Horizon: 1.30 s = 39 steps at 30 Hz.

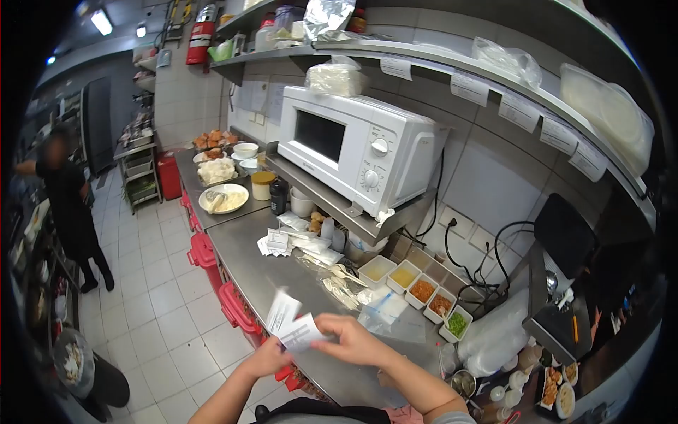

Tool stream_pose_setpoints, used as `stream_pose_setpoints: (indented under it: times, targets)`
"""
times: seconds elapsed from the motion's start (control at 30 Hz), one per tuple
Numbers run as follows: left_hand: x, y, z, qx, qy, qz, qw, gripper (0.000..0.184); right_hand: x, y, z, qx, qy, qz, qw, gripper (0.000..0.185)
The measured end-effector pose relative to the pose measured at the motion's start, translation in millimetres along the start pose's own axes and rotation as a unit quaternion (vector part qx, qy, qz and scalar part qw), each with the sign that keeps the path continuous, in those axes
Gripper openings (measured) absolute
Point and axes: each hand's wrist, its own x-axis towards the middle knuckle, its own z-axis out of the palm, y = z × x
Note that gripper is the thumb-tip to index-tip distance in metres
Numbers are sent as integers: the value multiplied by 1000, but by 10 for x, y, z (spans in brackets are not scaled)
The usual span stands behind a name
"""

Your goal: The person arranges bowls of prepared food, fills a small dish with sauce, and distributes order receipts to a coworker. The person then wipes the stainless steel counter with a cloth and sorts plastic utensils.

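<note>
Over the front edge of the steel counter, my left hand (267, 357) pinches white printed paper slips, which look like receipts. One slip (284, 309) stands up and is blurred; another slip (302, 333) lies across it, tilted. My right hand (353, 340) grips the right side of this second slip between thumb and fingers. Beyond my hands, a stack of similar slips (277, 242) rests on the counter beside white packets (314, 247). Wrapped pale cutlery (342, 286) and a clear plastic bag (392, 314) lie in front of my right hand.
Small tubs with orange crumbs (422, 290) and chopped greens (458, 324) line the wall side. A white microwave (360, 141) sits on a raised shelf. Red bins (239, 307) stand under the counter. A person in dark clothes (67, 198) stands across the tiled aisle.
</note>
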Motion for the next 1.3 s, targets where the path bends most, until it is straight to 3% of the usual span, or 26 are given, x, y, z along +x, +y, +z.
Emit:
stream_pose_setpoints:
  times: [0.03, 0.1, 0.13, 0.2, 0.3, 0.37, 0.4, 0.47, 0.5, 0.53, 0.57, 0.6, 0.63, 0.7, 0.77, 0.87, 1.03, 1.1, 1.3]
  targets:
    - [-20, 25, 54, -156, -9, 10, 988, 78, -62, -71, -36, -16, -45, -6, 999, 18]
    - [-21, 154, 142, -448, -29, 39, 893, 80, -229, -90, 32, -47, -67, -19, 996, 15]
    - [-19, 174, 175, -442, -28, 57, 895, 71, -317, -84, 76, -62, -64, -22, 996, 14]
    - [-78, 105, 236, -372, 26, 7, 928, 64, -426, -65, 127, -72, -65, -40, 994, 12]
    - [-181, 51, 325, -268, 120, -32, 955, 43, -504, 142, 207, -123, -198, 19, 972, 14]
    - [-311, -121, 307, -200, 189, -46, 960, 33, -510, 145, 259, -54, -261, -11, 964, 14]
    - [-337, 18, 336, -238, 255, -37, 937, 25, -482, 67, 264, 9, -292, -46, 955, 14]
    - [-443, 128, 258, -261, 318, 8, 911, 26, -408, -72, 330, 132, -304, -101, 938, 11]
    - [-516, 176, 217, -254, 337, 10, 907, 29, -338, -120, 341, 110, -268, -82, 954, 9]
    - [-620, 254, 190, -246, 347, 1, 905, 31, -259, -200, 410, 182, -187, -35, 965, 10]
    - [-738, 440, 198, -212, 356, -27, 909, 30, -222, -240, 530, 221, -103, 132, 961, 14]
    - [-806, 337, 156, -213, 336, 60, 916, 30, -82, -270, 771, 306, 8, 160, 938, 16]
    - [-910, 451, 171, -256, 321, 66, 909, 31, 44, -319, 927, 364, 45, 118, 923, 16]
    - [-1170, 569, 121, -263, 320, 73, 907, 33, 198, -149, 1268, 282, 88, 61, 953, 19]
    - [-1461, 656, 40, -261, 327, 83, 904, 34, 345, -278, 1566, 353, 95, 59, 929, 16]
    - [-1988, 812, -179, -274, 338, 99, 895, 35, 561, -613, 1995, 412, 7, 115, 904, 18]
    - [-2951, 1103, -604, -339, 349, 138, 863, 38, 925, -1126, 2916, 337, 5, 45, 940, 16]
    - [-3274, 1218, -751, -279, 389, 119, 870, 40, 1054, -1333, 3223, 294, -13, 23, 956, 15]
    - [-4199, 1464, -1214, -95, 449, 58, 887, 53, 1457, -1762, 4118, 338, -64, -26, 938, 18]
